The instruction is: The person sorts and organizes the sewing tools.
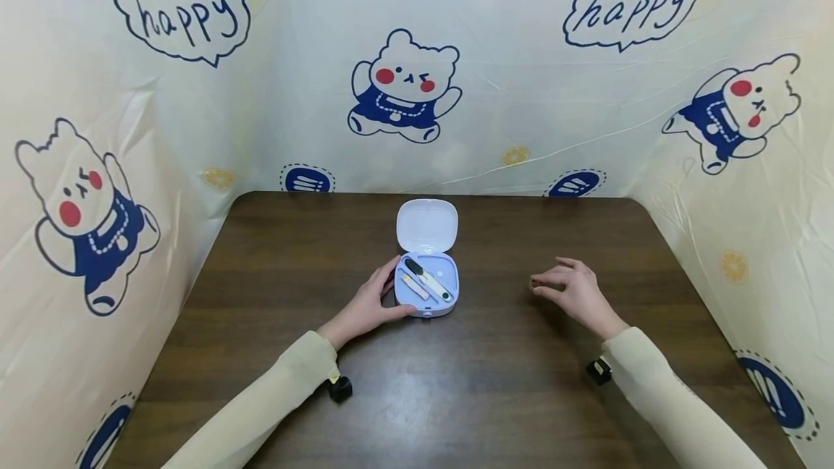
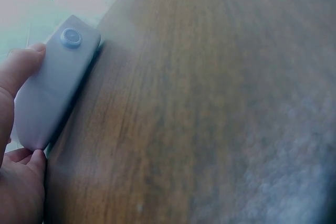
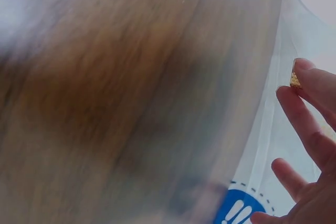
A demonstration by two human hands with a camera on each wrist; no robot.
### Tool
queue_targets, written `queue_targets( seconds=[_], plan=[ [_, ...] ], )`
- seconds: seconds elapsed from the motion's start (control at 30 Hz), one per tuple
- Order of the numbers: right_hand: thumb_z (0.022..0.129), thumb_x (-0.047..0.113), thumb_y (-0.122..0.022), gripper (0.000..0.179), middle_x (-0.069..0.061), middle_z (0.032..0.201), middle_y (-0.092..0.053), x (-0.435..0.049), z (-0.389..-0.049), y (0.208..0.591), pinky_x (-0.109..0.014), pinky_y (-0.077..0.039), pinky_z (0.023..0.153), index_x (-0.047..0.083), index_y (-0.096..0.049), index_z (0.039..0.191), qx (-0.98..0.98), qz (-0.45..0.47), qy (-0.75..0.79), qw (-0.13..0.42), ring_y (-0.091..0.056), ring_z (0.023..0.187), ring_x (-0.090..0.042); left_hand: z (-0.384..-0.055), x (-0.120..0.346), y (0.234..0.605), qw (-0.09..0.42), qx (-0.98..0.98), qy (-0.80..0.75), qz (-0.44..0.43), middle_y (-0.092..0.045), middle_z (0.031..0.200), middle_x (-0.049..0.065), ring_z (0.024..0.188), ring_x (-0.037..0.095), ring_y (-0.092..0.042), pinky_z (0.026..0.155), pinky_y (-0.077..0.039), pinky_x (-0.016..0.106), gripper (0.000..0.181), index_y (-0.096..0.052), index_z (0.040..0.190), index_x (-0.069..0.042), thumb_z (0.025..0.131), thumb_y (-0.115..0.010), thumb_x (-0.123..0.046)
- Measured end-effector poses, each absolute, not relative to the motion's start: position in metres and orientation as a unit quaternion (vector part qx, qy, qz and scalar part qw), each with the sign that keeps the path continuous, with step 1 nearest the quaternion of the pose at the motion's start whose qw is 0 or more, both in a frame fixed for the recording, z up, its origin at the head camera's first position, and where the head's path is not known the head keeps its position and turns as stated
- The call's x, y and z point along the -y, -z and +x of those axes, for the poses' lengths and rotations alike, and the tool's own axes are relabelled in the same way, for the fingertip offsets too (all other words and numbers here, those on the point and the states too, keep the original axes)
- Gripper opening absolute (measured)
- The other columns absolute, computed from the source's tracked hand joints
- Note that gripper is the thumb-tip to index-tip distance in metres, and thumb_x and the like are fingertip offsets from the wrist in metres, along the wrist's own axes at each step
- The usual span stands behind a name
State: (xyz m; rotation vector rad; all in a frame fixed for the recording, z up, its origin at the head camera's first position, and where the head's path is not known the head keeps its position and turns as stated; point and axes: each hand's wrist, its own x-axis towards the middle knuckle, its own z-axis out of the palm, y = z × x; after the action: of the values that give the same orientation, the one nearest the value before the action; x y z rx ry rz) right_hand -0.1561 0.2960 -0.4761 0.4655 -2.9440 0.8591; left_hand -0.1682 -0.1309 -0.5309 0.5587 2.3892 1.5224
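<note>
A light-blue case (image 1: pixel 455 288) stands on the table with its white lid (image 1: pixel 426 225) raised at the back. Inside lie a slim white stick with dark ends (image 1: pixel 430 281) and a shorter pale bar (image 1: pixel 415 286), slanting side by side. My left hand (image 1: pixel 365 311) grips the case from its left, thumb at the front and fingers round the side. Off to the right, my right hand (image 1: pixel 576 295) pinches a small gold-coloured piece (image 3: pixel 295 76) between thumb and forefinger, above the table. Its exact kind is too small to tell.
The dark brown wooden table (image 1: pixel 313 237) carries the case near its middle. A pale cloth (image 1: pixel 502 42) printed with bears and lettering hangs behind the table and along both sides. A small black camera (image 1: pixel 340 389) sits at each wrist.
</note>
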Motion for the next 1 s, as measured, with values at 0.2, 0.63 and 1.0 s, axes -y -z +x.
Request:
queue_targets(
  seconds=[0.2, 0.63, 1.0],
  plan=[
    [0.089, 0.014, -0.083, 0.023, -0.008, 0.098, -0.078, -0.285, -0.158, 0.478, -0.075, -0.024, 0.112, 0.009, -0.083, 0.111, 0.946, 0.166, -0.276, 0.031, -0.046, 0.136, -0.049, -0.169, 0.131, 0.532, 0.125, -0.821, -0.522, 0.194, -0.023, 0.170, 0.015, 0.154, 0.026, -0.032, 0.121, -0.035, 0.038, 0.110, -0.016, 0.167, -0.010, 0.087, -0.087, -0.034],
    [0.088, 0.013, -0.084, 0.021, 0.000, 0.093, -0.076, -0.253, -0.159, 0.467, -0.073, -0.018, 0.116, 0.011, -0.083, 0.108, 0.936, 0.204, -0.283, 0.046, -0.046, 0.137, -0.046, -0.168, 0.130, 0.526, 0.131, -0.821, -0.522, 0.190, -0.023, 0.169, 0.015, 0.155, 0.026, -0.031, 0.121, -0.034, 0.038, 0.108, -0.016, 0.167, -0.009, 0.088, -0.087, -0.032],
    [0.087, 0.013, -0.085, 0.020, 0.002, 0.092, -0.075, -0.233, -0.160, 0.461, -0.074, -0.013, 0.118, 0.012, -0.084, 0.107, 0.933, 0.215, -0.286, 0.035, -0.046, 0.138, -0.044, -0.166, 0.129, 0.525, 0.130, -0.824, -0.519, 0.187, -0.022, 0.169, 0.017, 0.154, 0.029, -0.033, 0.121, -0.036, 0.040, 0.109, -0.016, 0.167, -0.008, 0.088, -0.087, -0.032]
  ],
)
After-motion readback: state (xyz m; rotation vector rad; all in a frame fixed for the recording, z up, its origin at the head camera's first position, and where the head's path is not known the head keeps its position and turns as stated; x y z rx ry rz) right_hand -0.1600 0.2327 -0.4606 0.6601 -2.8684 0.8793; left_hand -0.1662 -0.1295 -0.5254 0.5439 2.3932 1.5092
